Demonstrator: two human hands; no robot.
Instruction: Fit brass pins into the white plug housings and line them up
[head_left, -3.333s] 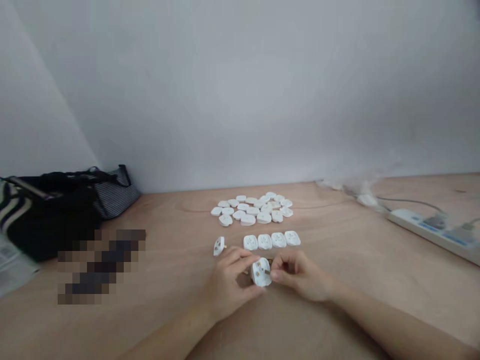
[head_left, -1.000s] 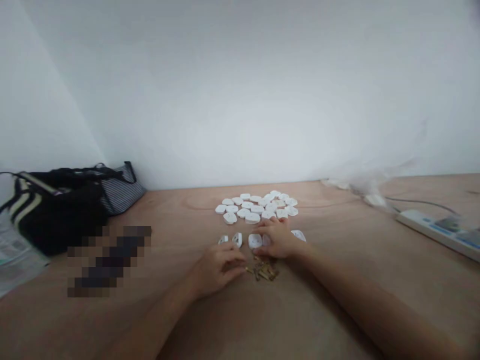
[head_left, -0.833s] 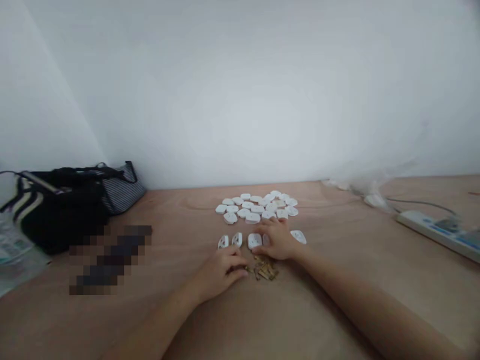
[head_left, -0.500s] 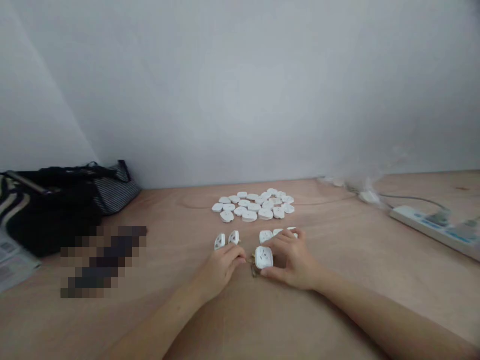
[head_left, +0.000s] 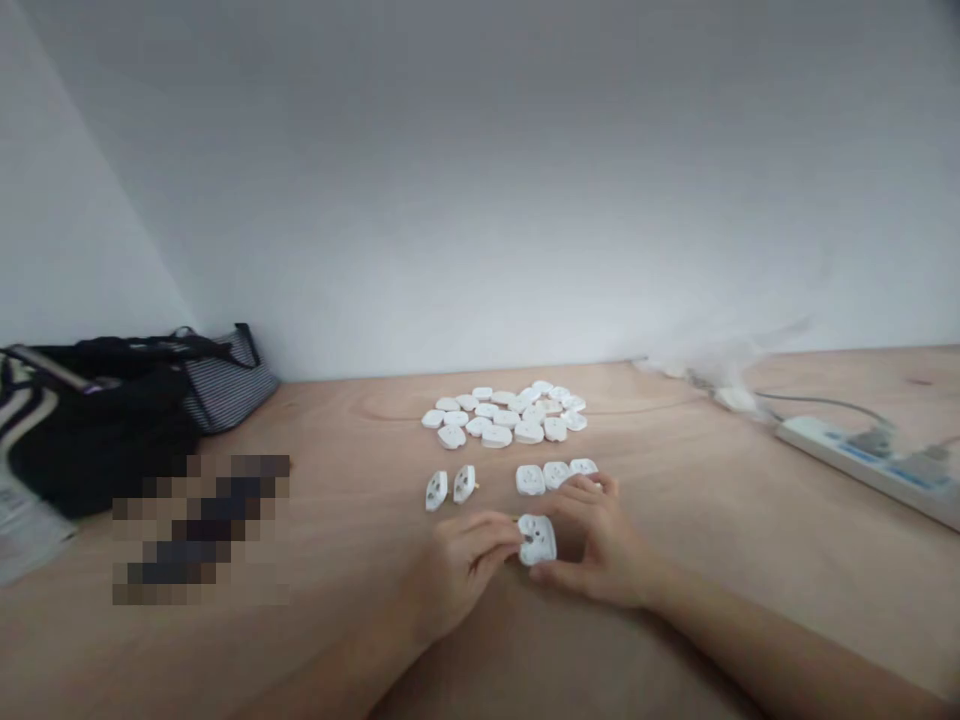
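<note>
A white plug adapter [head_left: 538, 541] with holes in its face stands tilted just above the table, gripped at its edges between the thumb and fingers of my right hand [head_left: 600, 545]. My left hand [head_left: 472, 560] has its fingertips pinched together at the adapter's left side; whatever lies between them is too small or hidden to name. Beyond my right hand, three white adapters [head_left: 530, 480] sit in a short row. Past my left hand stand two more white plug pieces [head_left: 464, 484], upright on edge, with metal parts showing.
Many white plug pieces [head_left: 496, 436] lie grouped near the wall. At right are a white power strip [head_left: 862, 455] with plugs in it and a clear plastic bag [head_left: 724, 370]. A black bag [head_left: 112, 410] and a pixelated dark item [head_left: 210, 525] are at left.
My left hand has moved right and its fingertips now meet the adapter's left side. The adapter in my right hand has shifted slightly nearer me; metal parts that showed at its left are now covered.
</note>
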